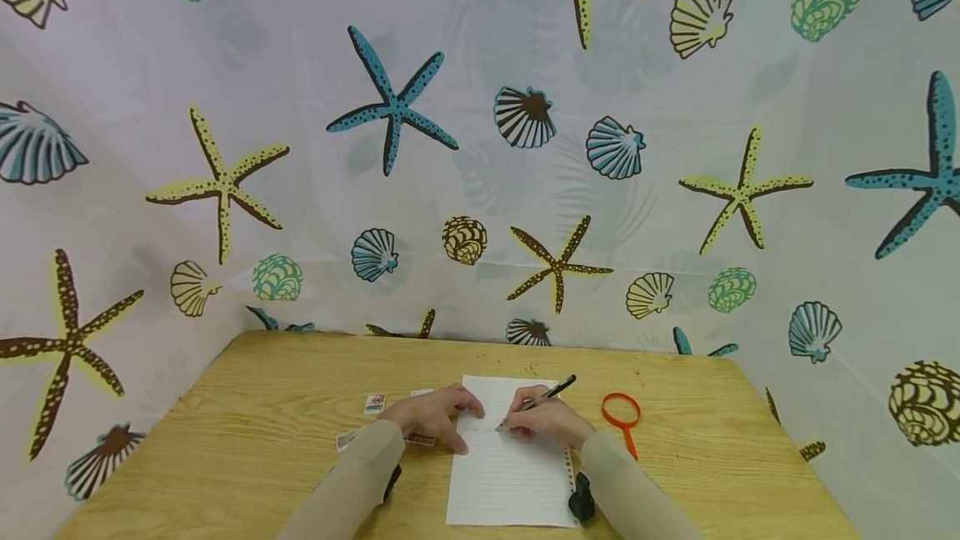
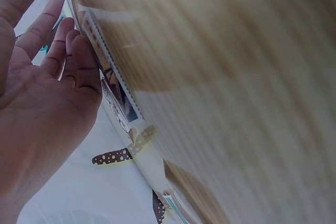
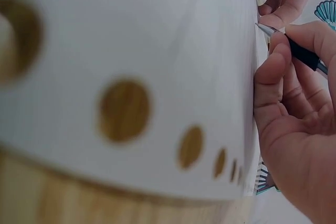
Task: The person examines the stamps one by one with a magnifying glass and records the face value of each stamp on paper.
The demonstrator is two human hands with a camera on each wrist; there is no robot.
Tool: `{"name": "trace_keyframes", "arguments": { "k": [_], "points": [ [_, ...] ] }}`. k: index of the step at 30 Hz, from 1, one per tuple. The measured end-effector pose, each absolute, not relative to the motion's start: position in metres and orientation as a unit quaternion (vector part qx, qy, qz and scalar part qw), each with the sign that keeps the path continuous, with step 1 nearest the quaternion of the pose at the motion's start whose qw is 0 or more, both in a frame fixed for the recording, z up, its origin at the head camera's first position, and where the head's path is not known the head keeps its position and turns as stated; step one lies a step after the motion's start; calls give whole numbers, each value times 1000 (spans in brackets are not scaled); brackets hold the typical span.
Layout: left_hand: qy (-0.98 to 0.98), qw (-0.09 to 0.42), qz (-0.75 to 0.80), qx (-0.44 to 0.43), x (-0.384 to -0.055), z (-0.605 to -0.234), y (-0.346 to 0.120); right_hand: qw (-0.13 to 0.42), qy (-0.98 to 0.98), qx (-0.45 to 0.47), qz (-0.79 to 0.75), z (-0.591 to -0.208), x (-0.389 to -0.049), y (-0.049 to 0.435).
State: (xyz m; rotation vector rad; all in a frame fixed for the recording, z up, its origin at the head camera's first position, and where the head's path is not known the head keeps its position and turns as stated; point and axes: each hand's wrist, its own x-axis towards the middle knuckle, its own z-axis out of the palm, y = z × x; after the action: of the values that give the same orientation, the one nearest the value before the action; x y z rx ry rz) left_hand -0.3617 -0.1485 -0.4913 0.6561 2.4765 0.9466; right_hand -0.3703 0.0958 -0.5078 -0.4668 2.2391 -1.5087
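A lined sheet of paper [image 1: 510, 482] with punched holes along its right edge lies on the wooden table. My right hand [image 1: 551, 419] pinches a black pen [image 1: 557, 387] between thumb and fingers, its silver tip [image 3: 266, 28] at the paper. Faint writing shows just left of the tip in the head view. My left hand [image 1: 435, 415] lies with fingers spread, thumb and fingertips on the paper's left edge. Beneath and beside it are several postage stamps, one of them [image 1: 374, 403] in full view and another [image 2: 113, 69] by the little finger, others partly hidden.
A red magnifying glass [image 1: 621, 412] lies right of the paper, its handle toward the right forearm. The wooden table [image 1: 247, 415] reaches back to a white curtain [image 1: 450, 190] printed with starfish and shells, which also hangs at both sides.
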Motion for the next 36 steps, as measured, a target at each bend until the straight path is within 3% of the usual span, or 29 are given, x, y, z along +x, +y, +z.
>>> {"name": "trace_keyframes", "arguments": {
  "k": [36],
  "points": [
    [887, 200, 336, 244, -363, -494, -148, 203, 795, -179, -542, -509, -372, 99]
  ]
}}
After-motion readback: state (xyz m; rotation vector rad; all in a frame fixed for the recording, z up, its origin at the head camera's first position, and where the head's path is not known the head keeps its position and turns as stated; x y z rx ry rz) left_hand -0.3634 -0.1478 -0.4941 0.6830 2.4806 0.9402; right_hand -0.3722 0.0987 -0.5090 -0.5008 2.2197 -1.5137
